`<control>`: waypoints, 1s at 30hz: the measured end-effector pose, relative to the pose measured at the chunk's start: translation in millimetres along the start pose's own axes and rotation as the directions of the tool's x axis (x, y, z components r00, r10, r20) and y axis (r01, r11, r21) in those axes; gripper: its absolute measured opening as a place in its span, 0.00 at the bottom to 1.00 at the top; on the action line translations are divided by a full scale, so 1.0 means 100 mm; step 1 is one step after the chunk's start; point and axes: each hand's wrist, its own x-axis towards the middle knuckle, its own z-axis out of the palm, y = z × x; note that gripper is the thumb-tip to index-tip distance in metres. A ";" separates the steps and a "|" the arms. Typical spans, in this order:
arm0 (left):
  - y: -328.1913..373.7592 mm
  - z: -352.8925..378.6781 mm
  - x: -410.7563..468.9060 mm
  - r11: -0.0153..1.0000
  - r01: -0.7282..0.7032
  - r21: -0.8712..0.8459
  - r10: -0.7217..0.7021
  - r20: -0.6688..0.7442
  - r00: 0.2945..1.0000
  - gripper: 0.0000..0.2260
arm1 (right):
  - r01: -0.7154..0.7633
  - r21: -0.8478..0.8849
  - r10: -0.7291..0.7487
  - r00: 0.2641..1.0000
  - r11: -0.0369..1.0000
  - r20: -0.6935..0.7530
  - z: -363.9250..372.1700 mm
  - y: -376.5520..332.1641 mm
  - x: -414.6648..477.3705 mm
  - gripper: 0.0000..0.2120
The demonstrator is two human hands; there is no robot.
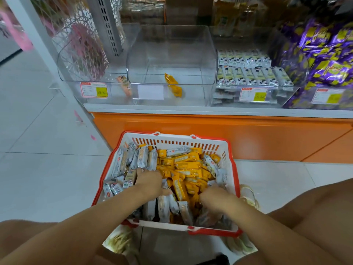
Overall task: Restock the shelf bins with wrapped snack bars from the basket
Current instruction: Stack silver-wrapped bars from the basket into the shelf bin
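Note:
A red-and-white basket [183, 144] on the floor in front of me is piled with yellow-wrapped bars [188, 169] in the middle and silver-wrapped bars [141, 158] at the left and near side. My left hand [152, 180] is dug into the pile where silver meets yellow, fingers buried among the bars. My right hand [214, 197] is pushed down into the yellow bars at the right, fingertips hidden. Above, a clear middle bin [172, 54] on the shelf holds one yellow bar [172, 86]. The clear left bin [80, 77] holds one orange-pink bar [125, 85].
A bin of white-and-black packets [252, 73] and a bin of purple packets [324, 54] stand to the right. An orange cabinet front [229, 134] runs below the white shelf edge. White tiled floor [47, 150] lies to the left. My knees frame the basket.

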 end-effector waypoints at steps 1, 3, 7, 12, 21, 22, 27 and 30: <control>0.03 -0.01 0.00 1.000 -0.005 -0.031 0.006 0.011 1.000 0.24 | 0.006 0.003 -0.006 1.000 1.000 0.001 0.00 -0.01 -0.01 0.01; 0.06 -0.07 0.00 0.992 -0.015 -0.127 0.020 0.036 0.999 0.23 | -0.008 0.036 0.007 0.999 0.999 0.034 -0.02 -0.02 -0.04 0.07; 0.05 -0.35 -0.05 0.919 -0.048 -0.391 0.078 0.062 0.995 0.20 | -0.065 0.134 0.060 0.997 0.989 0.044 -0.17 0.05 -0.18 0.08; -0.19 -0.67 -0.10 0.515 -0.091 -0.852 0.166 -0.005 0.986 0.10 | -0.116 0.595 0.246 0.959 0.796 -0.142 -0.44 0.51 -0.49 0.13; -0.23 -1.01 -0.38 -0.354 0.079 -0.932 0.559 -0.143 0.817 0.26 | 0.608 0.759 0.604 0.521 0.233 -0.603 -0.72 0.63 -0.77 0.13; -0.20 -1.02 -0.40 -0.392 0.108 -0.914 0.573 -0.151 0.805 0.27 | 0.678 0.709 0.592 0.496 0.192 -0.635 -0.74 0.58 -0.77 0.15; -0.06 -1.04 -0.43 -0.519 0.215 -0.827 0.523 -0.108 0.846 0.34 | 0.769 0.628 0.540 0.481 0.117 -0.690 -0.78 0.38 -0.76 0.17; -0.01 -1.04 -0.46 -0.560 0.255 -0.788 0.517 -0.092 0.851 0.35 | 0.766 0.629 0.535 0.479 0.133 -0.696 -0.75 0.33 -0.69 0.20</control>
